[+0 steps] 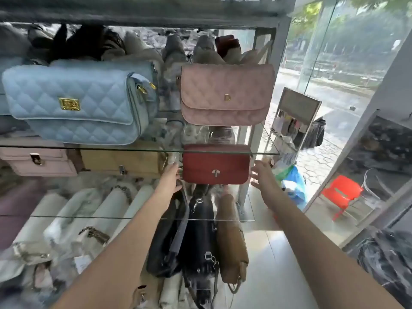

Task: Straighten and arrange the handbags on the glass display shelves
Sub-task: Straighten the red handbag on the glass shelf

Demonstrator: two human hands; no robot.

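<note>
Red handbag (215, 163) stands on the glass shelf (111, 217), lengthwise left to right, between my hands: left hand (170, 176) open, touching its left end; right hand (262, 173) open, just beside its right end.

The red handbag (215, 163) between the left hand (170, 177) and right hand (262, 175) is plain, with a silver clasp (215, 172). Above the hands, the pink handbag (226, 94) and pale blue handbag (73, 108) carry diamond quilting; the blue one has a gold clasp (69, 104). Left of the left hand, a tan handbag (124, 160); below it, a black bag (200, 230).
</note>
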